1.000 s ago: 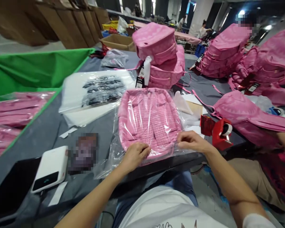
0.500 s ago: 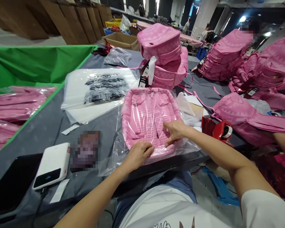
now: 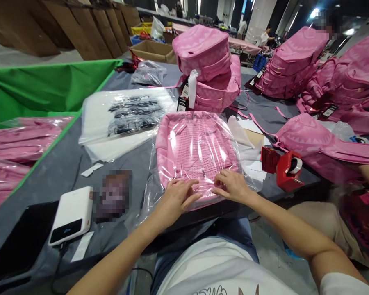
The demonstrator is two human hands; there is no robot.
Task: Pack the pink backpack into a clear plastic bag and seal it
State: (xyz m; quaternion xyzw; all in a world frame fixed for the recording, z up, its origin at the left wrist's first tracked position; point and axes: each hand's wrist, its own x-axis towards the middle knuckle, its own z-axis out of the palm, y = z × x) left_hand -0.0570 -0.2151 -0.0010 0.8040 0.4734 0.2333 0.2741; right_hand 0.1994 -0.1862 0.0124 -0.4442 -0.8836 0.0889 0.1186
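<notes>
**Both hands on the bagged backpack**

Grey tabletop [image 3: 61,172] in a big packing hall — a pink backpack [image 3: 197,147] inside a clear plastic bag [image 3: 147,200] lies flat at its near edge. The left hand [image 3: 175,198] and right hand [image 3: 232,186] rest side by side on the bag's near end, each grip loose, fingers spread and pressing the film, clasping nothing. A red tape dispenser [image 3: 287,170] sits just right; a white device [image 3: 72,215] lies well left.
</notes>
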